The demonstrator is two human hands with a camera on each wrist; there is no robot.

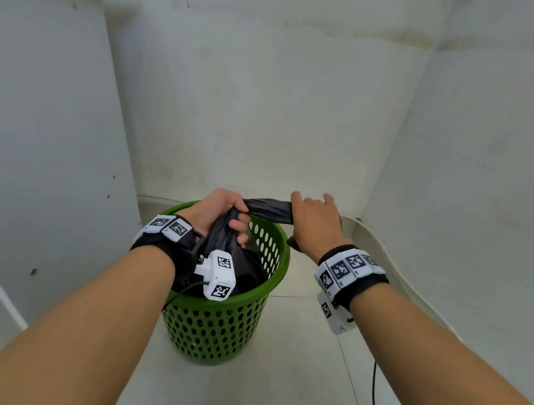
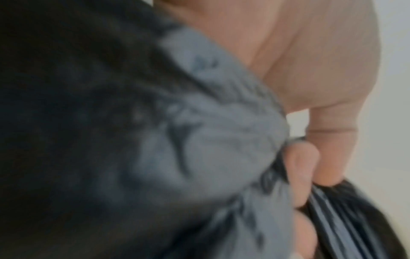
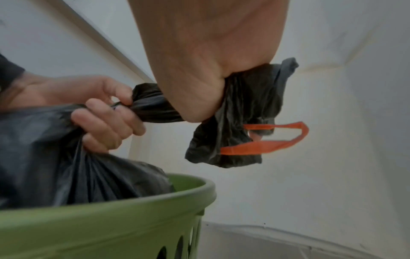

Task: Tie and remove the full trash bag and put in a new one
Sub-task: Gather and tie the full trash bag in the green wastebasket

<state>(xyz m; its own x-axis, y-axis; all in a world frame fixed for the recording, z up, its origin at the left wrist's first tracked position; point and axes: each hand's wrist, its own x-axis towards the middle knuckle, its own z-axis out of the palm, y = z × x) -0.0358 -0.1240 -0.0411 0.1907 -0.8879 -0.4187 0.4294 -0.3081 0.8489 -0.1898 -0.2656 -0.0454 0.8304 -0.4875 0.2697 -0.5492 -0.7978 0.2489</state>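
A black trash bag (image 1: 227,243) sits in a green perforated bin (image 1: 217,322) on the floor. My left hand (image 1: 222,212) grips the gathered neck of the bag just above the bin. My right hand (image 1: 313,222) grips the twisted top of the bag, stretched taut to the right of the left hand. In the right wrist view the bag's loose end (image 3: 239,126) hangs past my right hand (image 3: 206,66) with an orange drawstring loop (image 3: 277,138) dangling from it, and the left hand (image 3: 106,112) holds the neck over the bin rim (image 3: 111,208). In the left wrist view, fingers (image 2: 301,173) pinch blurred bag plastic (image 2: 199,140).
White walls (image 1: 264,95) close in behind and on both sides of the bin. Pale floor tiles (image 1: 298,356) lie around it. A white curved strip (image 1: 380,247) runs along the floor at the right, and a black cable (image 1: 373,390) trails near my right forearm.
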